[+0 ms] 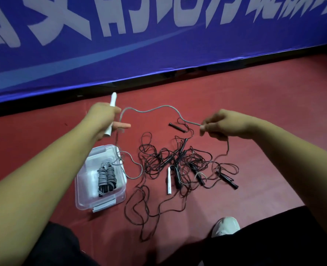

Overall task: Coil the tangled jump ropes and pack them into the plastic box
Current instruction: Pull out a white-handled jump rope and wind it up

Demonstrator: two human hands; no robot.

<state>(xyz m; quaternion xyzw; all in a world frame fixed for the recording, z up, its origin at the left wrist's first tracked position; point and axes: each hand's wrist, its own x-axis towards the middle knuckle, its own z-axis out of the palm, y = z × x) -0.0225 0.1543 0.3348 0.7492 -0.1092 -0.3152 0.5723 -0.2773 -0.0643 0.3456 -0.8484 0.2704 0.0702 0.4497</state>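
Dark trousers (53,246) framed the view; the left hand (103,121) gripped a white handle (112,105), the right hand (222,125) pinched its grey rope (151,109). The plastic box (86,191) sat at nine o'clock of the black tangle (178,160). Even, snug loops would likely pack best.

Your left hand (103,120) wraps the middle of the white handle (113,98), so only its ends show above and below your fist. The grey rope (151,110) vanishes inside your right hand's (224,124) pinch. Below that pinch, the black tangle (178,162) crosses too densely to tell which cord joins which handle.
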